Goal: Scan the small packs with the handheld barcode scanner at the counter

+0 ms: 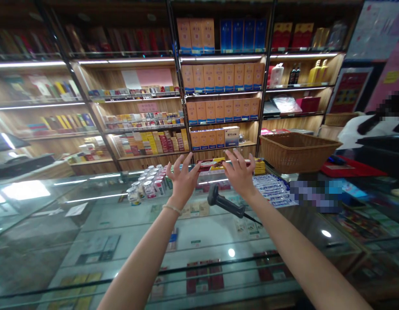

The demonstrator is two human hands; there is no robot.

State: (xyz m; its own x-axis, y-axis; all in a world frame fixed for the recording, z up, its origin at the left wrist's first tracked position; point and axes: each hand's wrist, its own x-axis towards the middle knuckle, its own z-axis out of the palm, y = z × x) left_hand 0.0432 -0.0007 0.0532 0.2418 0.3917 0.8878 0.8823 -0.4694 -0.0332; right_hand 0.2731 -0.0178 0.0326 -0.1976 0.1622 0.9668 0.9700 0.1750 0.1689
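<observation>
Both arms reach forward over a glass display counter (199,232). My left hand (182,178) has its fingers spread beside a group of small white-capped containers (149,183). Across from it, my right hand (240,174) is also spread, near rows of blue and white packs (273,189). Between and behind the hands lies a display box of red and yellow packs (212,163); whether the fingertips touch it I cannot tell. A black handheld scanner (225,202) rests on the glass below the hands. Neither hand visibly holds anything.
Behind the counter stand shelves of orange boxes (223,77), blue boxes (243,34) and small packs (148,144). A wicker basket (296,150) sits at the right, near a red tray (351,168). A person in white (354,131) is at the right edge.
</observation>
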